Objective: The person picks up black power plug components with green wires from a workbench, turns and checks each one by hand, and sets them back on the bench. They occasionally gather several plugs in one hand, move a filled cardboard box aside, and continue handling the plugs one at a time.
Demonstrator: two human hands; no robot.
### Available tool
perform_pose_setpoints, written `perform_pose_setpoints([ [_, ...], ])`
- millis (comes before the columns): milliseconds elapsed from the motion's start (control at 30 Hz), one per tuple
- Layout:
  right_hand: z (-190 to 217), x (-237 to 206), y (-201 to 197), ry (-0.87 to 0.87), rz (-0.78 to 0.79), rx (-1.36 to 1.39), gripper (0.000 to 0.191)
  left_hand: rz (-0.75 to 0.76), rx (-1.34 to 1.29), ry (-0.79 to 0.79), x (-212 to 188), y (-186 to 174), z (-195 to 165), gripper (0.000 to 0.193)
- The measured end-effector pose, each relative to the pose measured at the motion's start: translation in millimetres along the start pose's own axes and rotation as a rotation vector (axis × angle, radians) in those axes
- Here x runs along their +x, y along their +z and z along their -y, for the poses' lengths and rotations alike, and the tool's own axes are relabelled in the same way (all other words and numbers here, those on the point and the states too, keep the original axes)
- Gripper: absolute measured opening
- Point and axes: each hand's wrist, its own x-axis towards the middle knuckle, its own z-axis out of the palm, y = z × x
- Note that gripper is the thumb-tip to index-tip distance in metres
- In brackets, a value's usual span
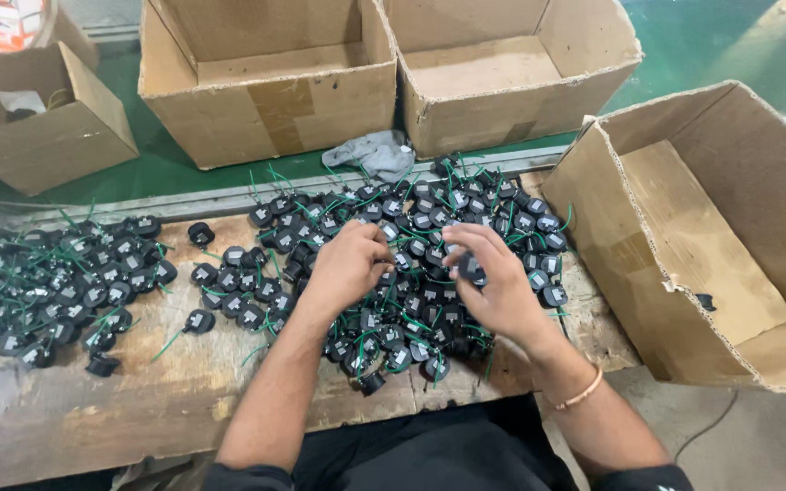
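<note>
Four open cardboard boxes ring a worn wooden workbench [138, 400]. Two brown boxes sit side by side across a green surface at the top, the left box [266, 100] beside the right box [511, 91]; both show bare brown floors. A larger box [711, 236] lies tipped on its side at the bench's right end, its torn mouth facing the pile, one small dark piece inside it. A smaller box [43, 123] stands at the far left. A crumpled grey cloth [375, 153] rests between the top boxes and the bench, against a metal rail.

Across the scuffed, paint-flecked board spreads a heap of small round black parts [411, 318], each with a pale square label on its face and thin green wire leads. A second heap [56, 286] lies well apart at the left, with a few strays between.

Both bare forearms reach in from the bottom edge over the central heap. The left hand [349, 264] is curled, its fingertips pinched together over the parts; what they grip cannot be made out. The right hand [493, 282], a thin coppery bangle [582, 393] at its wrist, is bent inward with fingers hooked, pinching one black part [470, 268] between thumb and fingers just above the pile.
</note>
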Motion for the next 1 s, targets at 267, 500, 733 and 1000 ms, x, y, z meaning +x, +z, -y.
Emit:
perform_pose_setpoints([
  [267, -35.4, 64.5, 15.6, -0.103, 0.313, 0.066, 0.055, -0.225, -0.346, 0.139, -9.7, -9.1, 31.9, 0.012],
  [500, -54.2, 51.4, 30.5, -0.118, 0.390, 0.152, 0.065, -0.244, -0.172, 0.087, -4.2, -4.3, 17.0, 0.029],
  [733, -72.5, 42.8, 18.6, -0.078, 0.170, 0.265, 0.055, -0.101, 0.041, 0.095, -5.4, 13.7, 24.1, 0.017],
  [1000, -67.0, 37.6, 24.8, -0.112, 0.152, 0.209, 0.052, -0.453, -0.193, 0.253, -20.0, -2.6, 26.5, 0.033],
])
